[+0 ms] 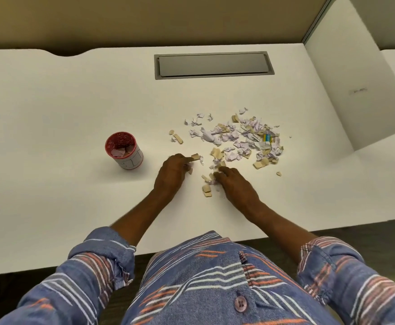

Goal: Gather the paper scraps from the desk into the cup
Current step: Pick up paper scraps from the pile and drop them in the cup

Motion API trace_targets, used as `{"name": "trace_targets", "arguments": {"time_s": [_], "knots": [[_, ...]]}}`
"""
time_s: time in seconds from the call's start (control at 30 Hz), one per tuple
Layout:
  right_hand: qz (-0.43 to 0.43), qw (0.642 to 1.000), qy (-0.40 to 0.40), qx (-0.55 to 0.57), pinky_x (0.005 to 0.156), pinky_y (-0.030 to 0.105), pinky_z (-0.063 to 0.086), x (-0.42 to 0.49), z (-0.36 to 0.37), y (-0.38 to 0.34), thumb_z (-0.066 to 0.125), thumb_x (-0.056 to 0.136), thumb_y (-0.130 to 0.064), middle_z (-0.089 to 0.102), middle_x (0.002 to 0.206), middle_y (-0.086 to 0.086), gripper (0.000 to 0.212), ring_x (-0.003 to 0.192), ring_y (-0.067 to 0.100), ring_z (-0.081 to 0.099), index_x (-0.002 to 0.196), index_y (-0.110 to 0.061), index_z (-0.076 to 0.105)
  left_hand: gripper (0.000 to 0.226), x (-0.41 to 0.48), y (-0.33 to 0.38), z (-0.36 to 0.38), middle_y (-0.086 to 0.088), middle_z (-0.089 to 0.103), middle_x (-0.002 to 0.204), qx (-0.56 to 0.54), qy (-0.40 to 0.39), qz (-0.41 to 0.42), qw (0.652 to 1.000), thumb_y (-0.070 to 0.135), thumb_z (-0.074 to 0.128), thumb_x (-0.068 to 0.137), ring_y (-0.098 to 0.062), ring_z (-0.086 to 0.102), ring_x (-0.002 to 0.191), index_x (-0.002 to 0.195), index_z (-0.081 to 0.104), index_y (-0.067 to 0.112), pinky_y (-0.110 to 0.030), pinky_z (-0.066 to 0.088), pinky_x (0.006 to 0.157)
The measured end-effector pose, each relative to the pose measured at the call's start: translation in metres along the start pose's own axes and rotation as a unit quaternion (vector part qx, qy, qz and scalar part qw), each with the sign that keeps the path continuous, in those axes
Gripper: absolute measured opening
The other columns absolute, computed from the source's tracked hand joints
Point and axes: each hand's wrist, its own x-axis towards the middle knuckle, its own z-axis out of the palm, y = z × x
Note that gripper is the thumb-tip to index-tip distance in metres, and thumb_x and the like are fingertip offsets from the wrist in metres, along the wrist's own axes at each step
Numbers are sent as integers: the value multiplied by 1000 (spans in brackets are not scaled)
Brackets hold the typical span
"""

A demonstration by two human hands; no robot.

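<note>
Lilac and tan torn paper scraps [238,139] are lying right of centre on the white bench [74,102], the red-lined white cup [124,150] centre-left. The left hand [173,171] is pinching a tan piece [195,157], the right hand [234,184] curling its fingers over others; loose bits could drop short.

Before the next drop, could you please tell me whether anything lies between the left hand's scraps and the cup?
Nothing visible does: only bare desk lies between the left hand, which pinches scraps, and the upright, open cup.

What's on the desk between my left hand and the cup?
Nothing: in the head view, only bare desk lies between the left hand and the cup.
</note>
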Motion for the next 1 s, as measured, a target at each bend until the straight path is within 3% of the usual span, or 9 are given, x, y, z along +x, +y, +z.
{"name": "trace_targets", "arguments": {"time_s": [0.13,0.33,0.47,0.6,0.67,0.77,0.87,0.93,1.0], "knots": [[-8,999,37,21,89,42,54,9,-7,4,58,97,-8,64,124,11,25,113,31,60,119,-12,67,18,-8,7,-2,-2,74,100,-34,38,17,999,5,61,95,-16,68,93,106,75,9,-30,55,92],[49,979,126,150,90,29,51,21,-26,-9,64,94,-4,76,106,11,18,98,28,70,106,-7,76,18,-15,26,-23,0,76,109,-141,112,25,983,9,68,92,-12,70,102,108,77,12,-29,56,93],[144,942,132,274,92,28,55,34,-37,-23,65,90,-3,79,100,6,21,93,17,73,104,-10,79,25,-15,29,-40,1,77,105,-210,107,-14,972,2,64,92,-9,72,94,111,76,14,-28,59,88],[228,894,108,371,88,25,54,46,-41,-25,72,87,-7,78,98,4,19,89,12,69,104,-11,80,33,-15,30,-46,-5,77,109,-207,55,-24,977,-2,60,92,-13,74,97,118,74,12,-34,59,94],[273,838,98,463,85,30,58,49,-40,-24,74,86,-3,75,96,8,20,88,18,68,105,-6,78,28,-17,32,-42,-5,76,113,-194,45,-20,980,5,64,93,-13,73,102,118,74,13,-35,57,97],[328,716,77,611,78,29,62,50,-42,-25,72,86,6,70,95,15,25,82,24,67,111,7,72,25,-19,30,-36,-5,76,114,-195,43,-28,979,16,69,93,-13,71,106,117,74,14,-34,57,98],[356,612,53,704,71,23,63,53,-47,-33,65,89,12,70,101,19,21,86,27,70,109,8,69,28,-20,27,-38,-1,76,113,-216,66,-46,973,22,74,89,-9,72,102,116,75,15,-17,56,90],[360,572,41,736,73,25,63,57,-51,-42,62,91,12,70,101,19,23,92,32,70,112,8,67,29,-20,26,-45,-4,77,108,-251,89,-58,962,18,76,87,-13,74,97,115,75,11,-21,59,86],[347,558,32,753,75,24,63,61,-55,-53,60,92,12,70,95,19,25,88,31,70,116,10,64,28,-20,25,-57,-7,78,103,-294,110,-68,947,12,77,86,-17,76,92,113,75,7,-29,61,82]]}}
